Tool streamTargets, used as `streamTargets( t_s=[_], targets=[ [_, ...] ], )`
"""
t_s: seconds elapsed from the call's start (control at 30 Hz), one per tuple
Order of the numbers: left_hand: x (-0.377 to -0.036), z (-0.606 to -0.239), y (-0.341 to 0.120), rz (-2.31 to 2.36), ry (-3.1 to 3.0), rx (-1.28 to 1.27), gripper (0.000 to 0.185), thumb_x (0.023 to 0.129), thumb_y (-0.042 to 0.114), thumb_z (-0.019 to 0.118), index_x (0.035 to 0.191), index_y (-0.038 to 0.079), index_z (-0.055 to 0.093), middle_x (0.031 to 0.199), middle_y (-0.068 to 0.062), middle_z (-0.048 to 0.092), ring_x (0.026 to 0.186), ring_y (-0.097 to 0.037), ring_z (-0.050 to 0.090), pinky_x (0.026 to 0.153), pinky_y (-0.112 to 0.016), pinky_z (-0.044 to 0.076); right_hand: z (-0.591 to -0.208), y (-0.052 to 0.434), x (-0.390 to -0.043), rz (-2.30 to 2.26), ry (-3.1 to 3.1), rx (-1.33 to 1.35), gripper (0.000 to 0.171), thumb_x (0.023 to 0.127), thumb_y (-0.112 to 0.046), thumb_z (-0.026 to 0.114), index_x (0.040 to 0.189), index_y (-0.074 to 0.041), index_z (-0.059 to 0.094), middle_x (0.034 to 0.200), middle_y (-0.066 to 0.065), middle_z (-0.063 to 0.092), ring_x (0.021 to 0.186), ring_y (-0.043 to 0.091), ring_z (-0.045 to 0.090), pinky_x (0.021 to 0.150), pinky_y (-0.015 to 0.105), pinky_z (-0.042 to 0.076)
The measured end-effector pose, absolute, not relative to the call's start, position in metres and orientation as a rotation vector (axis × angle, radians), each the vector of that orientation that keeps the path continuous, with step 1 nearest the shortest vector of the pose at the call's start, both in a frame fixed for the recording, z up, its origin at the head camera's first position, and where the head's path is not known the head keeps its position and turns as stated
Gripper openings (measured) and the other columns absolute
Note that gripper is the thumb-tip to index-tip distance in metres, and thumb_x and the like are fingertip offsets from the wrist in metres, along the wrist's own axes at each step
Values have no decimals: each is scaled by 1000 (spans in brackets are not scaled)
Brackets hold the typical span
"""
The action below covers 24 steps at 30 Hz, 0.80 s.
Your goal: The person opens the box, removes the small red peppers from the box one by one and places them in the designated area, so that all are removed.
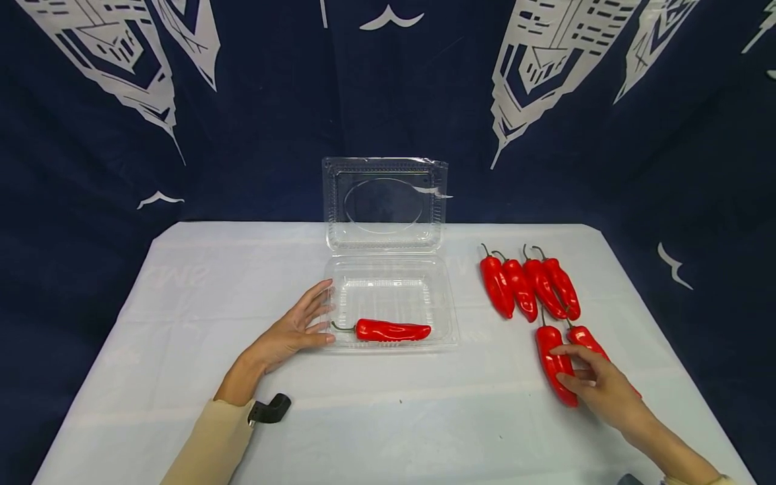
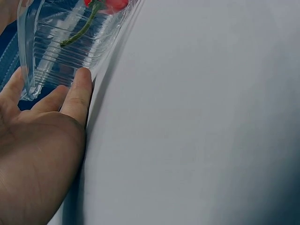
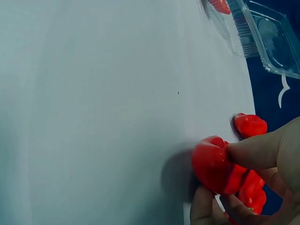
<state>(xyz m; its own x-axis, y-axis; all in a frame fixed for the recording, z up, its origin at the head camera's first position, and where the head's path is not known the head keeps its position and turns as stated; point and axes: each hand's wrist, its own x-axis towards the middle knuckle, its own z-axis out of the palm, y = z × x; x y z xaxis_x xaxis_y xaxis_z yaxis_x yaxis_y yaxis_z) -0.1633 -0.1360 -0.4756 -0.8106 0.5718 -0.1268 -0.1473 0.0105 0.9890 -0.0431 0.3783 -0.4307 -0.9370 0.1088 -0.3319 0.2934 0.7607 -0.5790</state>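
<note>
My right hand [image 1: 600,389] pinches a long red chili pepper [image 1: 548,340] between thumb and fingers at the table's right side. In the right wrist view the thumb presses on one side of the pepper's blunt end [image 3: 208,164] and the fingers curl round the other. On the left, my left hand [image 1: 294,330] has its fingers spread and fairly straight along the left wall of a clear plastic clamshell box [image 1: 447,303]. One red chili pepper [image 1: 391,330] lies sideways in the box near its front, its green stem pointing left.
The box's clear lid [image 1: 384,202] stands raised at the back. Right of the box, several red peppers [image 1: 497,286] lie in a row, stems toward the back. Another pepper [image 1: 587,338] lies partly behind my right hand. A white cloth covers the table [image 1: 424,411]; a dark blue patterned curtain [image 1: 394,101] hangs behind.
</note>
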Motion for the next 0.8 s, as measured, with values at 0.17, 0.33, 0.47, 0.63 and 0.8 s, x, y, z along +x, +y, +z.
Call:
streamTargets(
  t_s=[0.17,0.33,0.47,0.63,0.8],
  targets=[
    [-163,-476,-136,1848,1793,424,105,84,8,80,161,30,13,169,-3,7,154,-33,15,125,-54,17,-430,376,-40,-883,2764,254,61,86,-14,78,139,-3,50,139,32,42,110,46,55,75,45,64],
    [-162,-477,-136,1854,1792,426,105,83,8,80,161,29,13,169,-2,7,154,-33,14,125,-54,16,-432,373,-37,-829,2863,179,61,80,-11,83,134,-3,55,130,29,51,105,41,57,71,42,64],
    [-162,-477,-137,1857,1785,428,105,83,8,80,161,30,13,169,-2,7,154,-33,14,125,-54,16,-433,372,-35,-810,2899,156,62,77,-10,85,132,-2,57,127,28,53,104,41,57,71,43,64],
    [-162,-477,-137,1864,1775,431,105,84,7,80,161,30,14,169,-2,7,154,-33,14,125,-55,16,-434,371,-34,-813,2915,146,66,75,-14,88,132,-3,56,127,28,52,107,43,55,70,44,64],
    [-162,-476,-136,1862,1776,427,105,83,7,80,161,29,13,169,-2,7,154,-33,14,126,-54,16,-434,369,-32,-740,2981,123,68,70,-15,91,129,-5,59,128,28,52,106,41,56,73,47,64]
  ],
)
